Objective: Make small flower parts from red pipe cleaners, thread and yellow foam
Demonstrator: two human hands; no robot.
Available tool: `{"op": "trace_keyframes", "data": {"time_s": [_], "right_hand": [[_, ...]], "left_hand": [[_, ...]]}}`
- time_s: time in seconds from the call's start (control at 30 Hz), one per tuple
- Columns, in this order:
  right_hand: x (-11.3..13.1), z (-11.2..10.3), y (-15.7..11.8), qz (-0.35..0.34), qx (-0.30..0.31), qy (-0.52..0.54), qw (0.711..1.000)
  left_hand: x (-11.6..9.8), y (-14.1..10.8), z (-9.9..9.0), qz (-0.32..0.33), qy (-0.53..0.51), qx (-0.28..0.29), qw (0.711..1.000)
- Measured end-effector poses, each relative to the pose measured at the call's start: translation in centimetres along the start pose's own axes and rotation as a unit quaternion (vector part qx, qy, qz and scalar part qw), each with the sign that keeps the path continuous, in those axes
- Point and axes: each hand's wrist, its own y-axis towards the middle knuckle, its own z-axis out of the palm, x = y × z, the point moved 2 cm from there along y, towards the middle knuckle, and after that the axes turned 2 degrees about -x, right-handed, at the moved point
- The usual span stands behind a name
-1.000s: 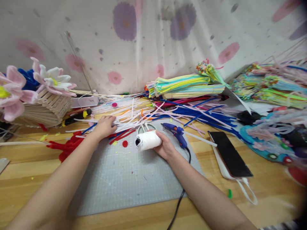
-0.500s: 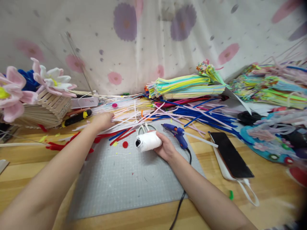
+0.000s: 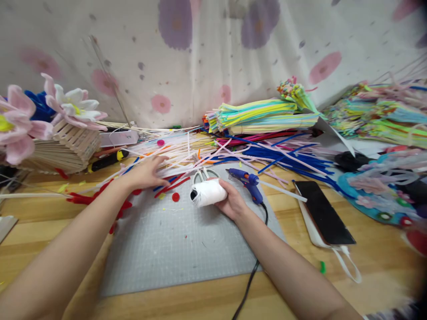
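Observation:
In my right hand (image 3: 231,201) is a white roll (image 3: 209,193) with a dark core at its left end, held over the upper part of the grey cutting mat (image 3: 187,249). Scissors with pale handles (image 3: 204,174) show just behind the roll. My left hand (image 3: 149,172) has its fingers apart above loose pipe cleaners (image 3: 180,156), and nothing shows between them. Red and blue pipe cleaner pieces (image 3: 171,184) lie by its fingertips. A red disc (image 3: 175,197) rests on the mat between the hands.
A blue glue gun (image 3: 247,182) with a black cord lies right of the roll. Farther right is a phone (image 3: 323,213) with a white cable. Bundled pipe cleaners (image 3: 260,116) line the back. Pink and white fuzzy flowers (image 3: 75,104) stand at left.
My left hand's fingers have spread apart over the pipe cleaners, and the hand has shifted slightly right. My right hand keeps hold of the roll. The view has shifted a little.

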Motion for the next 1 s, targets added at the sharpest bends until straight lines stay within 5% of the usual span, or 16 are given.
{"op": "trace_keyframes", "data": {"time_s": [0.23,0.43,0.53,0.77,1.0], "right_hand": [[0.0,0.0,-0.1,-0.005,-0.010,0.000,1.000],[0.0,0.0,-0.1,0.000,-0.011,0.004,1.000],[0.0,0.0,0.0,0.001,-0.013,0.007,1.000],[-0.1,0.0,0.0,-0.003,-0.008,0.011,1.000],[0.0,0.1,-0.1,-0.001,-0.008,0.007,1.000]], "left_hand": [[1.5,0.0,0.4,-0.015,0.105,0.084,0.991],[2.1,1.8,-2.5,-0.071,0.170,-0.062,0.981],[1.5,1.6,-2.6,-0.046,0.198,-0.128,0.971],[1.8,-0.3,0.5,-0.046,0.157,-0.004,0.987],[4.5,0.8,-0.3,-0.161,0.168,-0.071,0.970]]}}
